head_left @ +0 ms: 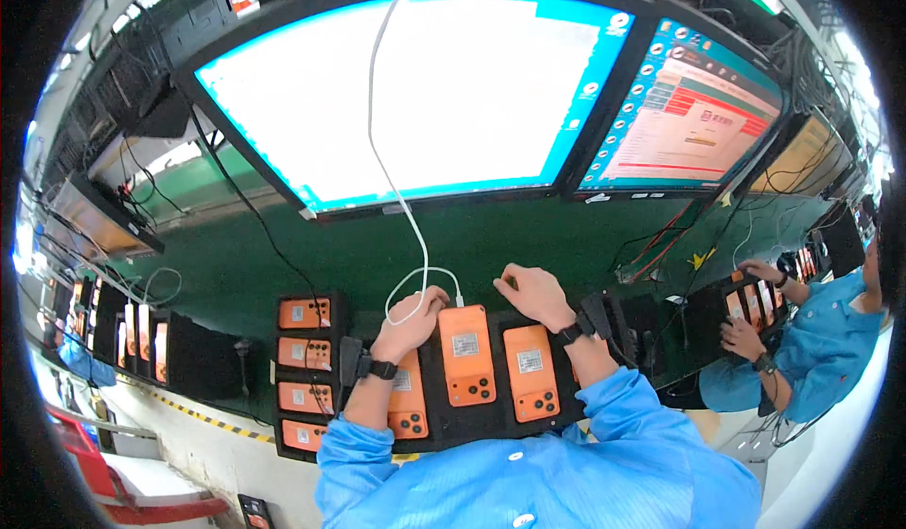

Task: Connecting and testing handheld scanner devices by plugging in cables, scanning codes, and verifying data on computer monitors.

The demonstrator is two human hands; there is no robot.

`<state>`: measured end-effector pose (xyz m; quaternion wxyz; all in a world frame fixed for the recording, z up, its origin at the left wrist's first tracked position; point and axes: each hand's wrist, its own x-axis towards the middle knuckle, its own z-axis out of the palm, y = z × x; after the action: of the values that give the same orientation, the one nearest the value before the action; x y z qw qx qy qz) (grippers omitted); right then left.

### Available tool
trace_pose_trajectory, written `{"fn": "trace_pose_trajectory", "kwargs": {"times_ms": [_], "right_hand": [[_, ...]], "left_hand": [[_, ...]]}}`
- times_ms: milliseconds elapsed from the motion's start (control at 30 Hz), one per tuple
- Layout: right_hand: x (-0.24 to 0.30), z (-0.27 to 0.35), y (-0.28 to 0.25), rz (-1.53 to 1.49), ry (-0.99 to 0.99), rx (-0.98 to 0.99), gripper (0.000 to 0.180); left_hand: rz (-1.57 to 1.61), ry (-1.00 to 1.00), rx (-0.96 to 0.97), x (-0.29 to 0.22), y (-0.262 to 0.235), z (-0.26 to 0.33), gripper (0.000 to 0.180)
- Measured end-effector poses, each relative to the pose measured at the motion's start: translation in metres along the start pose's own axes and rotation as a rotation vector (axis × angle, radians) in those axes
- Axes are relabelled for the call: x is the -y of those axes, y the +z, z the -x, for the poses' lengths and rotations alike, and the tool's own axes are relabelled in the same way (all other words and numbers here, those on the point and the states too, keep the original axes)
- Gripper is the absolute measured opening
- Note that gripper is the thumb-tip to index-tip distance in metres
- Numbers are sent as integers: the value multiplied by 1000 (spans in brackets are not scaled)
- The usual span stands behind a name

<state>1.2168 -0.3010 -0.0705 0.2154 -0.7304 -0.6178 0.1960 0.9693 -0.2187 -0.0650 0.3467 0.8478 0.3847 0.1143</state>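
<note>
At the left, four orange rectangular phones (297, 352) lie one beyond another in black holders. The left hand (413, 324) bends in at the near corner of the central orange phone with a three-lens camera block (464, 345), its fingers drawn narrow; whether they pinch anything cannot be told. A thin white cable (424, 251) hangs down and loops by that hand, its plug (460, 301) at the phone's far edge. The step in hand looks like managing this connection; the next move would call for steadying the phone and keeping the plug straight. Rightward, the right hand (536, 295) is loosely curled, apart from the plug, nothing visible in it, above another orange phone with a pale label (531, 384).
</note>
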Motion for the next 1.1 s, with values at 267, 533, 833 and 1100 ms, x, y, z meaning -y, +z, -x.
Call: {"fn": "trace_pose_trajectory", "kwargs": {"times_ms": [267,533,833,1100], "right_hand": [[3,0,-6,-60,-74,-75,29],[5,1,-14,-47,-54,-17,28],[4,-1,-9,-13,-74,-47,27],[0,-3,-7,10,-102,-75,26]], "left_hand": [[40,5,94,-5,-9,-6,26],[97,63,96,-2,-10,-8,28],[107,64,104,-3,-14,-5,25],[158,106,84,3,-11,-8,26]]}}
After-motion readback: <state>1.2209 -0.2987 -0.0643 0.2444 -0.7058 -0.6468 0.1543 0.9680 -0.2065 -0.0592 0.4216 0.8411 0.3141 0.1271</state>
